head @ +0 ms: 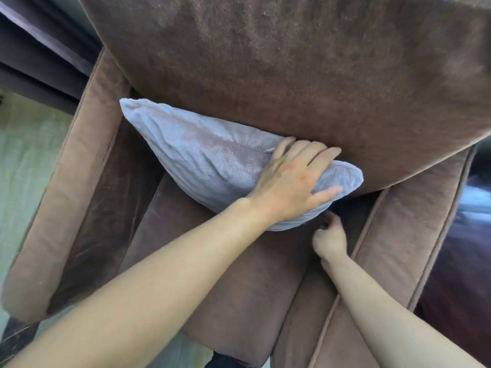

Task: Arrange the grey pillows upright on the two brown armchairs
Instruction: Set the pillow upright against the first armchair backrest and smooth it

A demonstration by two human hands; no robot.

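Note:
A grey velvet pillow [202, 155] stands on its lower edge on the seat of a brown armchair [239, 282], leaning against the backrest [292, 62]. My left hand [292, 179] lies over the pillow's right upper part, fingers spread on its top edge and thumb on its front. My right hand [329, 237] is lower, by the pillow's bottom right corner near the right armrest, its fingers curled; whether they pinch the fabric is hidden. Only one armchair and one pillow are in view.
The left armrest [66, 195] and the right armrest [393, 248] flank the seat. Dark curtains [39, 49] hang at the upper left above a pale floor [24, 155]. A dark glossy floor [467, 248] lies to the right.

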